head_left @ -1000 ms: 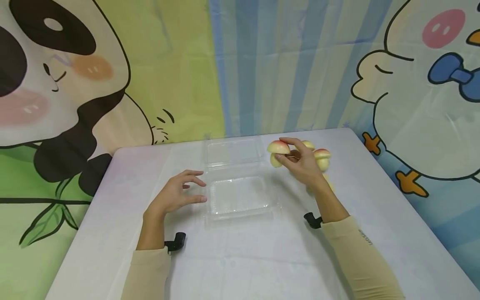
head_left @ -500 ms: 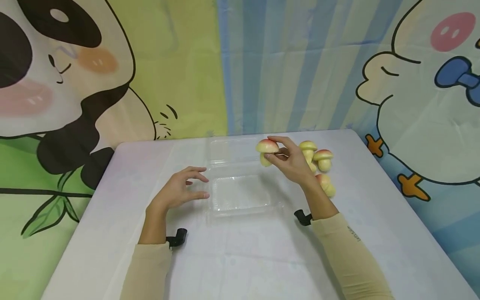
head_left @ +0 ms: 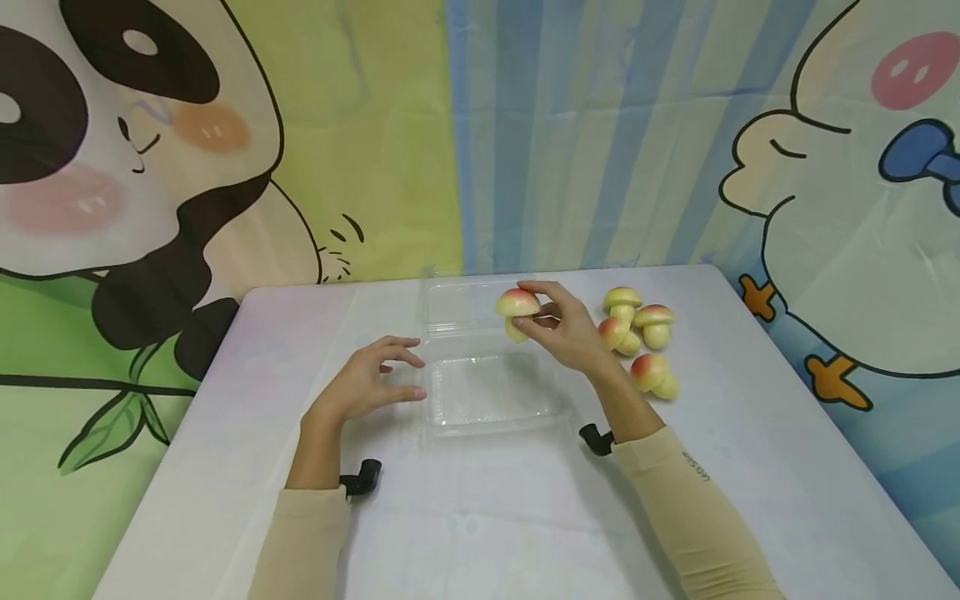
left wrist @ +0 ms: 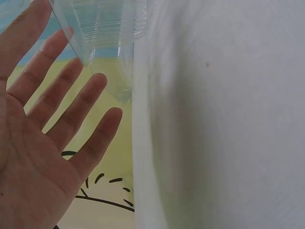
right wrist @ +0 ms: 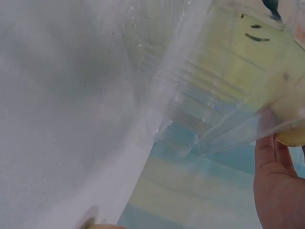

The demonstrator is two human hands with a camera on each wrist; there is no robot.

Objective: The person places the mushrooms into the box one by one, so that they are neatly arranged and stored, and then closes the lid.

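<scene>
My right hand pinches a toy mushroom with a red and yellow cap and a pale stem. It hangs upright over the back part of an opened clear plastic clamshell box. In the right wrist view, the mushroom shows partly at the right edge, behind clear plastic. My left hand holds nothing, its fingers spread at the box's left side. The fingertips lie close to the plastic in the left wrist view; whether they touch it I cannot tell.
Several more toy mushrooms lie right of the box on a white-covered table. The box's lid lies back towards the wall. A cartoon-printed cloth stands behind the table and along its right side.
The right hand has carried the mushroom left, from beside the other mushrooms to over the box. The left hand has stayed nearly still by the box; the head view has shifted slightly.
</scene>
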